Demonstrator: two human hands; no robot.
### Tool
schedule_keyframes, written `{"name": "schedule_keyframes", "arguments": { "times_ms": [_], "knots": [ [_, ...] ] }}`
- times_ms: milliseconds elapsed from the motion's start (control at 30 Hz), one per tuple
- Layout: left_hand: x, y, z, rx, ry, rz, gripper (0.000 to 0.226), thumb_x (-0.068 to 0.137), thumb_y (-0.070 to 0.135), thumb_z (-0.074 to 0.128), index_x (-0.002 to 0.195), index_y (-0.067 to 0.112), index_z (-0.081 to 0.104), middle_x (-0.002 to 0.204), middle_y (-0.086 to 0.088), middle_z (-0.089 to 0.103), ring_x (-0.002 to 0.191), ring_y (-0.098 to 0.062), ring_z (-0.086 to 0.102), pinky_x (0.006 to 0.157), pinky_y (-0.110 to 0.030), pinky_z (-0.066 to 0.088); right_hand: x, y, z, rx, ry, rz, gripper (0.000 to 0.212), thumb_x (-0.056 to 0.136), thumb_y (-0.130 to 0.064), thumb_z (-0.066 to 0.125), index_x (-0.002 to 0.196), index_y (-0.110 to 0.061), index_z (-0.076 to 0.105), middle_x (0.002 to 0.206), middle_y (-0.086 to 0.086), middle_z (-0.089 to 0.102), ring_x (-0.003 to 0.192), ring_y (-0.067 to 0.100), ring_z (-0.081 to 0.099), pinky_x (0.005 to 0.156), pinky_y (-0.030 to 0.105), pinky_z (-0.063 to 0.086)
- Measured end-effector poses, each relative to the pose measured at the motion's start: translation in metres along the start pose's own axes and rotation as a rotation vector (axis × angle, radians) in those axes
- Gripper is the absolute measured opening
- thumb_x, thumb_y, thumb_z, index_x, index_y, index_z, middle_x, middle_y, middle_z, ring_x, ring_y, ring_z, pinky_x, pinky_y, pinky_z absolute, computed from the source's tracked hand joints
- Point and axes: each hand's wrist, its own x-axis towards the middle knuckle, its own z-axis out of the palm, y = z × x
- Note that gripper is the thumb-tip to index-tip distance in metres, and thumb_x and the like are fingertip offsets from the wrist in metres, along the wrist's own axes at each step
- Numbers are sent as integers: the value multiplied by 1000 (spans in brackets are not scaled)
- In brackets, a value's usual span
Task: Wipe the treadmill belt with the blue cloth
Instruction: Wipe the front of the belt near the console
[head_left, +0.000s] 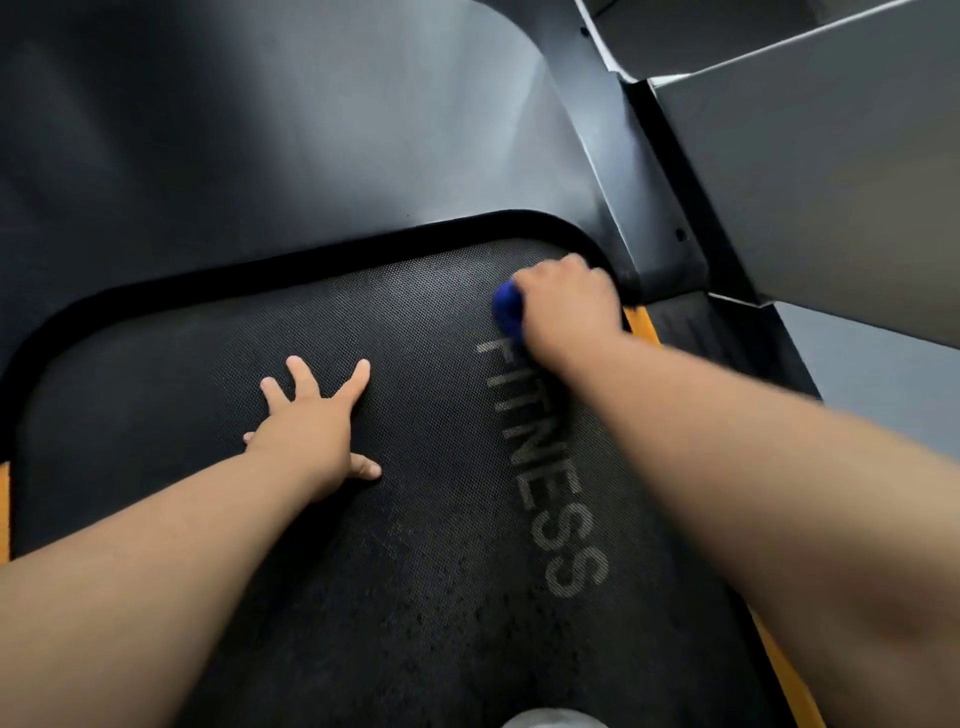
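Note:
The black textured treadmill belt (405, 519) fills the lower middle of the view, with grey "FITNESS" lettering running down it. My right hand (563, 301) is closed on a bunched blue cloth (506, 306) and presses it onto the belt at its far right corner. Only a small part of the cloth shows at the left of my fist. My left hand (317, 421) lies flat on the belt near its middle, fingers spread, holding nothing.
A dark motor cover (285, 130) rises beyond the belt's front edge. A grey upright frame (810, 182) stands at the right. Yellow side strips (641, 319) border the belt on both sides. A pale object (553, 719) shows at the bottom edge.

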Motion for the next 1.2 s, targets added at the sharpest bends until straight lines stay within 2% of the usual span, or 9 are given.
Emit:
{"name": "schedule_keyframes", "arguments": {
  "times_ms": [100, 233, 333, 500, 567, 767, 967, 1100, 1200],
  "knots": [
    [0, -1, -4, 3, -14, -1, 118, 68, 51, 78, 143, 49, -13, 152, -18, -25, 140, -47, -12, 104, -64, 30, 21, 37, -21, -56, -151, 180, 33, 87, -21, 51, 120, -19, 57, 121, 8, 59, 117, 29, 48, 88, 36, 41],
    [0, 2, -4, 6, -22, -17, 117, 70, 48, 77, 143, 49, -14, 151, -19, -25, 139, -48, -11, 103, -63, 32, -12, -1, -6, 108, -111, 183, 31, 91, -10, 42, 120, -4, 54, 123, 15, 56, 115, 31, 50, 89, 36, 44],
    [1, 2, -4, 14, -1, -22, 117, 70, 47, 78, 144, 48, -13, 152, -20, -23, 139, -49, -10, 102, -63, 34, -13, 9, 15, 223, -11, 298, 29, 92, -9, 41, 120, -6, 50, 122, 16, 53, 114, 34, 46, 88, 37, 39],
    [-2, -4, 0, -6, 80, 5, 120, 59, 51, 83, 144, 52, -2, 156, -14, -11, 141, -44, -2, 99, -58, 40, 27, -4, 13, 326, -45, 445, 35, 91, -17, 49, 125, -7, 47, 130, 16, 49, 119, 34, 44, 98, 35, 34],
    [-4, -7, 0, -19, 89, 6, 119, 59, 52, 83, 144, 52, -1, 156, -12, -12, 142, -42, -3, 100, -56, 41, 34, -25, 3, 335, -46, 372, 40, 89, -20, 52, 127, -8, 48, 131, 15, 46, 120, 33, 44, 99, 35, 35],
    [-5, -7, 2, -18, 98, 5, 116, 63, 54, 79, 145, 50, -3, 156, -12, -16, 143, -41, -6, 101, -54, 40, 16, -105, 7, 526, -82, -175, 33, 85, -18, 54, 117, -23, 60, 125, 5, 47, 114, 28, 46, 88, 32, 41],
    [-10, -13, 2, -105, 82, 18, 112, 64, 50, 80, 144, 52, 2, 156, -5, -21, 144, -33, -13, 107, -52, 34, 55, -12, -8, 297, -4, 221, 31, 85, -18, 56, 115, -13, 64, 123, 13, 46, 112, 36, 49, 92, 38, 44],
    [-13, -7, 3, -111, 53, -3, 109, 68, 49, 77, 145, 50, 0, 154, -6, -25, 143, -35, -17, 106, -60, 30, 28, 20, -1, 69, 2, 121, 31, 89, -10, 48, 118, -6, 56, 121, 15, 45, 112, 36, 45, 87, 43, 43],
    [-17, 3, 6, -102, 73, 14, 107, 68, 55, 72, 146, 46, 0, 154, -9, -23, 143, -34, -18, 109, -64, 15, 15, 18, 1, 23, -35, 111, 32, 89, -13, 50, 120, -6, 53, 120, 14, 48, 111, 33, 47, 85, 40, 42]
  ]
}}
